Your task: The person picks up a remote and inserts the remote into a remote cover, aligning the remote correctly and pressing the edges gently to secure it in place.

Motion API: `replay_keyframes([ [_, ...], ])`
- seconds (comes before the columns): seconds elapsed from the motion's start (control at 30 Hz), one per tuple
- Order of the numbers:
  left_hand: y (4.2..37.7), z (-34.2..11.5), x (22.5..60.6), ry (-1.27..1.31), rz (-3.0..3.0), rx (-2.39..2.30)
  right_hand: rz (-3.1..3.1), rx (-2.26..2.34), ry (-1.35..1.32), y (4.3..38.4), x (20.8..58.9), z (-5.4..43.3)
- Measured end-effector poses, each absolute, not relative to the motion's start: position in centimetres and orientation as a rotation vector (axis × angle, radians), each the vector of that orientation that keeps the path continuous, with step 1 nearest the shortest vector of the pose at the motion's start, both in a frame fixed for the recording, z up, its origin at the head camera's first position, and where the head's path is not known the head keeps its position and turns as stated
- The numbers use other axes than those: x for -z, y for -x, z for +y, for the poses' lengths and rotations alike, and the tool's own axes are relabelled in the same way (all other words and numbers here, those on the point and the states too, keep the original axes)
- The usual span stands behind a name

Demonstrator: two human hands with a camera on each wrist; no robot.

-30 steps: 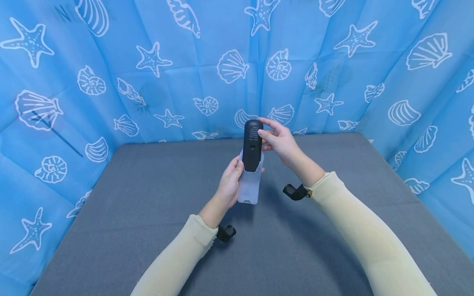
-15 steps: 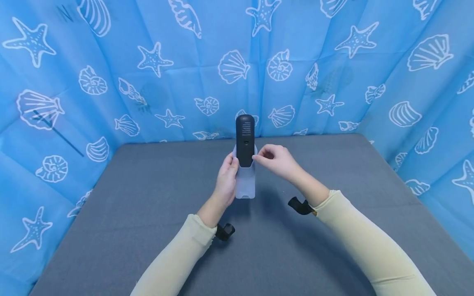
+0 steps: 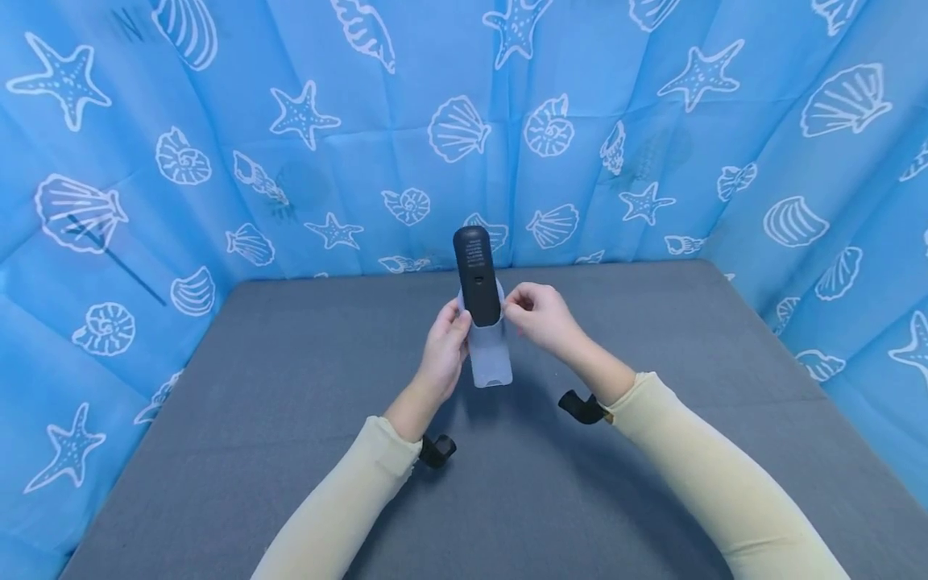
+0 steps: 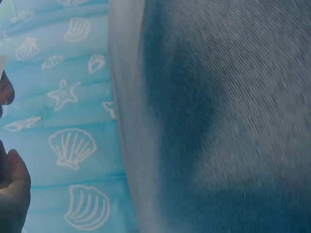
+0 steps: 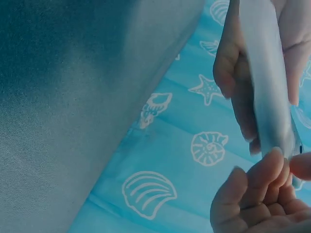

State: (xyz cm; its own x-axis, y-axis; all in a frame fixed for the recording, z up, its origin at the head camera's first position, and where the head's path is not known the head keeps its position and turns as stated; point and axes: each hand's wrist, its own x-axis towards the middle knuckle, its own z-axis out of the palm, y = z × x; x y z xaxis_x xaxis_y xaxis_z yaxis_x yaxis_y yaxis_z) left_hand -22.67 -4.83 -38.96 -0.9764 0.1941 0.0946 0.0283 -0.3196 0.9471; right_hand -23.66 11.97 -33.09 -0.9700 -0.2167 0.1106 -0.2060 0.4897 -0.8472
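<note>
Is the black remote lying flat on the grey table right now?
No, the black remote stands upright in a translucent sleeve held above the grey table by the left hand and right hand.

Head view: from above, facing forward and down over the grey table (image 3: 290, 451) toward the blue curtain (image 3: 362, 121). Wrist views: close, tilted, skimming the table (image 4: 228, 121) edge toward the same curtain (image 5: 170, 160); table and curtain shared throughout.
</note>
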Motion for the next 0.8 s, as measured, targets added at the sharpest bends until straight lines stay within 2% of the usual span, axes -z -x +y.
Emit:
replay_keyframes([
  [0.5, 23.1, -5.1, 38.8, -0.167, 1.855, -2.330, 2.446, 1.714, 0.320, 24.7, 33.8, 12.5],
  [0.8, 22.6, -5.0, 39.1, -0.255, 1.912, -2.257, 2.399, 1.807, 0.291, 25.2, 33.3, 12.7],
])
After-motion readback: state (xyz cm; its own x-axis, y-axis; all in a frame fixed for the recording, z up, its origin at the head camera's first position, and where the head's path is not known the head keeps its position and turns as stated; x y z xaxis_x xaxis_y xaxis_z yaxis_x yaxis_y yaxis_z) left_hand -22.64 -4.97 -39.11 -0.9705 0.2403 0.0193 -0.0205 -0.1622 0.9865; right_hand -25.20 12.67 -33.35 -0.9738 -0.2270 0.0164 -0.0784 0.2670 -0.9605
